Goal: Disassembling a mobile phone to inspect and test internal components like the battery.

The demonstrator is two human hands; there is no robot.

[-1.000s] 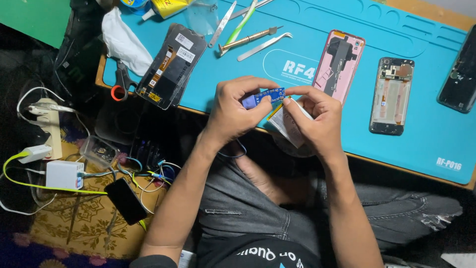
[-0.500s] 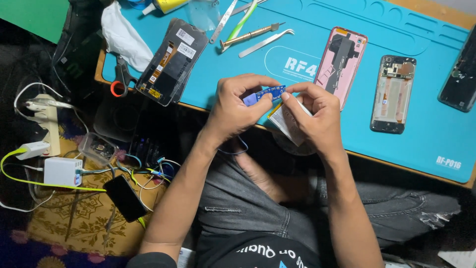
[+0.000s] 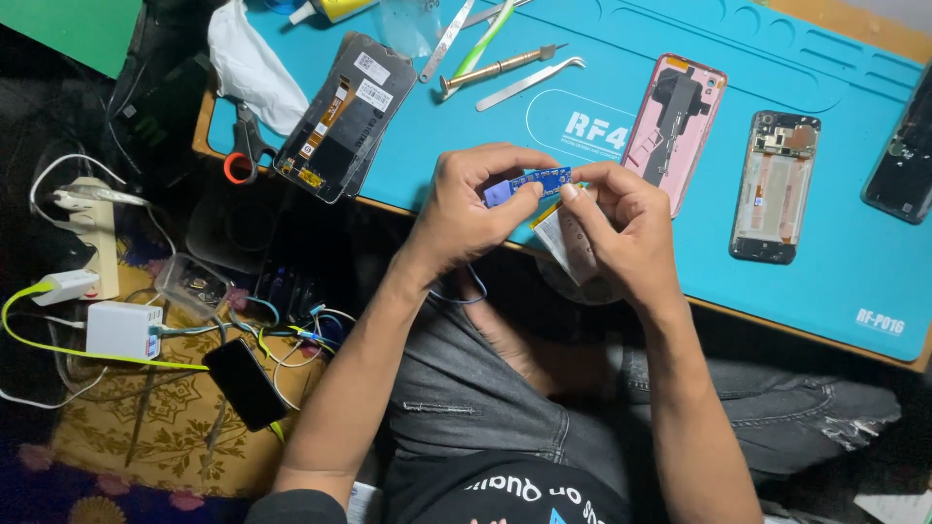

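My left hand [image 3: 466, 209] and my right hand [image 3: 616, 218] meet over the near edge of a blue work mat [image 3: 825, 272]. Between their fingertips they pinch a small blue circuit board [image 3: 529, 182], held roughly level. Under my right palm sits a pale flat piece with a yellow edge [image 3: 563, 238]; whether my right hand grips it I cannot tell. A pink phone back frame [image 3: 675, 126] lies just beyond my hands. To its right rests an opened phone body [image 3: 777, 184]. A phone screen panel [image 3: 345, 116] lies face down to the left.
Tweezers [image 3: 529, 82], a brass-handled screwdriver [image 3: 495, 70] and a metal pry tool [image 3: 449, 39] lie at the mat's far side. Orange-handled scissors [image 3: 243, 146] and a white cloth [image 3: 248, 63] sit at the left corner. A power strip [image 3: 92, 228], chargers, cables and a black phone [image 3: 245, 383] are on the floor.
My hands and the blue board have stayed almost in place, with only small finger shifts. The view has drifted slightly.
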